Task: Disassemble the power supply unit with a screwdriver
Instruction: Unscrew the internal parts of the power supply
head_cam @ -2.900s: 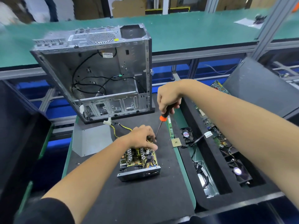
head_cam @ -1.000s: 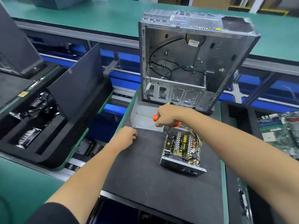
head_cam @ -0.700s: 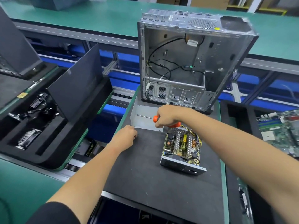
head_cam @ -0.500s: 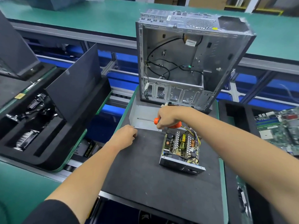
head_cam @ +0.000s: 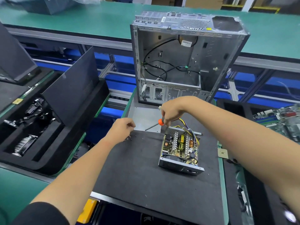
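Note:
The opened power supply unit lies on the black foam mat, its circuit board and coloured wires exposed. My right hand grips the orange-collared screwdriver just behind the unit, with the shaft pointing left and down over a flat grey metal cover. My left hand hovers at the mat's far left edge, fingers curled loosely downward above a few small screws. I cannot see anything held in it.
An empty computer case stands upright behind the mat. A black foam tray with parts and a raised dark panel sits to the left. Circuit boards lie in a tray at the right. A green conveyor runs behind.
My head turned left from the unit. My left hand left the power supply and moved to the mat's left edge; screws now show beneath it. The screwdriver tilted downward slightly.

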`<state>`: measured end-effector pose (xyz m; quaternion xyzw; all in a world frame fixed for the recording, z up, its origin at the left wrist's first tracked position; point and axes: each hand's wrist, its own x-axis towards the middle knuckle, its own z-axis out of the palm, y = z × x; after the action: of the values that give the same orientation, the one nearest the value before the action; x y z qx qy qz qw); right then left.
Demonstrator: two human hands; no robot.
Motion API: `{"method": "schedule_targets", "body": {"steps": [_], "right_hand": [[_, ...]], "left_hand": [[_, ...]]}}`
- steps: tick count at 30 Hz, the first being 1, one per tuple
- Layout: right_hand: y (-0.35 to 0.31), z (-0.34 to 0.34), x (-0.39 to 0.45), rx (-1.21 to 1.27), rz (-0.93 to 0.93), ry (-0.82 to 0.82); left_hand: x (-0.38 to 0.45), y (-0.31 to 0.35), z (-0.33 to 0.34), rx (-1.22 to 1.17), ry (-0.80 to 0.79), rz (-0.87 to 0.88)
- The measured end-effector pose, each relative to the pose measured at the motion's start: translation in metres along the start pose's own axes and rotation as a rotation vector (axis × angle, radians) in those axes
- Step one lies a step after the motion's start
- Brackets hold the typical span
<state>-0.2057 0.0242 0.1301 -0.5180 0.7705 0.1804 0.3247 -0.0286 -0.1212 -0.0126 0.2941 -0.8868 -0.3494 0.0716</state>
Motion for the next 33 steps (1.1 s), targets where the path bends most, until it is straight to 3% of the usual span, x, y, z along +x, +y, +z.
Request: {"method": "schedule_targets", "body": {"steps": [2, 7, 13, 17, 24, 33], "right_hand": [[0.000, -0.002, -0.003, -0.013, -0.007, -0.020], [-0.005, -0.006, -0.011, -0.023, -0.018, -0.032], [-0.002, 0.002, -0.017, -0.006, -0.045, 0.017], [0.002, 0.004, -0.023, -0.041, -0.070, -0.005], [0.001, 0.010, -0.033, -0.087, -0.192, 0.141], [0.001, 0.018, -0.033, -0.081, -0.314, 0.194]], "left_hand": [[0.003, 0.006, -0.004, 0.005, -0.050, 0.032], [0.001, 0.028, 0.001, 0.154, -0.460, 0.168], [0.000, 0.046, 0.028, 0.259, -0.409, 0.314], [0.004, 0.050, 0.042, 0.267, -0.458, 0.313], [0.006, 0.060, 0.061, 0.228, -0.649, 0.319], [-0.009, 0.046, 0.079, 0.156, -0.612, 0.328]]}}
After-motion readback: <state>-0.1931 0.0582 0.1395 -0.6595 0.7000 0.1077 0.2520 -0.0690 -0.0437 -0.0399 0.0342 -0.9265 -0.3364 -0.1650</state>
